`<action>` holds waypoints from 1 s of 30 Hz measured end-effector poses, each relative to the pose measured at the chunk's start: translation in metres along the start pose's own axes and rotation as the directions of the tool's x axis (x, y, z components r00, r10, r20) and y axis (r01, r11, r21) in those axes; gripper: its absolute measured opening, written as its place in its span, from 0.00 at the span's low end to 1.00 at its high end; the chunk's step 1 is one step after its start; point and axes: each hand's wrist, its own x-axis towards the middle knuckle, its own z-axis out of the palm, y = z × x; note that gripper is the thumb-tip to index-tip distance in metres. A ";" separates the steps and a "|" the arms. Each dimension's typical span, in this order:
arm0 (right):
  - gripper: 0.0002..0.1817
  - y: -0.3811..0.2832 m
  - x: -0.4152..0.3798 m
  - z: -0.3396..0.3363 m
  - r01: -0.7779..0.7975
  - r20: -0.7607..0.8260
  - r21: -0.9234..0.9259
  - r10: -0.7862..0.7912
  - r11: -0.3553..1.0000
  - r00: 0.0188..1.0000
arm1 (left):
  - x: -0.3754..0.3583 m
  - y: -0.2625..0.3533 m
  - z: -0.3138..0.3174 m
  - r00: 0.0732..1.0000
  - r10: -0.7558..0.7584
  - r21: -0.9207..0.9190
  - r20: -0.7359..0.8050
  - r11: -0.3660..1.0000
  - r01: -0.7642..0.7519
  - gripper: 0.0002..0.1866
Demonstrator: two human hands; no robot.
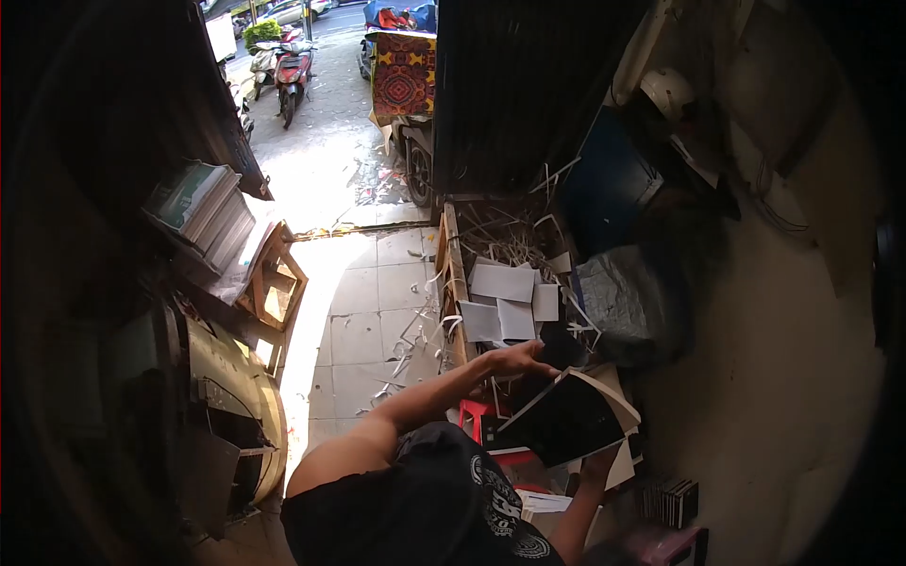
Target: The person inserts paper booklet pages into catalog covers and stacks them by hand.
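Observation:
A black-covered book (pixel 562 415) with cream-coloured boards or pages fanned along its right side is tilted between my two hands. At the book's upper corner, my left hand (pixel 521 358) has its fingers bent and closed on the edge. My right hand (pixel 597 460) grips the lower edge from beneath, with some fingers hidden behind the cover. Under the book, parts of a red plastic stool (pixel 474 411) show. White sheets (pixel 545 502) lie just below it, close to my black shirt.
Beyond my left hand, white cut pieces (pixel 502 283) and paper strips lie in a wood-edged bin (pixel 453 283). Stacked books (pixel 203 212) stand on a wooden table at left. Several dark books (pixel 670 500) stand at lower right. A silver-grey sack (pixel 623 292) is at right.

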 end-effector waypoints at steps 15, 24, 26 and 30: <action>0.16 -0.022 -0.009 0.062 0.014 -0.129 -0.180 -0.038 0.984 0.991 | -0.048 0.011 0.052 0.777 -0.040 0.338 -0.629 0.885 0.319 0.20; 0.25 -0.019 -0.006 0.027 -0.045 -0.219 -0.032 0.037 0.998 0.975 | -0.067 0.038 0.018 0.860 -0.063 0.107 -0.507 0.985 0.135 0.24; 0.25 -0.024 -0.004 0.028 -0.058 -0.217 -0.023 0.051 0.998 0.975 | -0.068 0.045 0.017 0.864 -0.080 0.136 -0.497 0.976 0.169 0.23; 0.25 -0.036 -0.003 0.033 -0.044 -0.140 -0.072 0.034 0.996 0.990 | -0.067 0.049 0.013 0.826 0.098 0.531 -0.555 0.806 0.261 0.21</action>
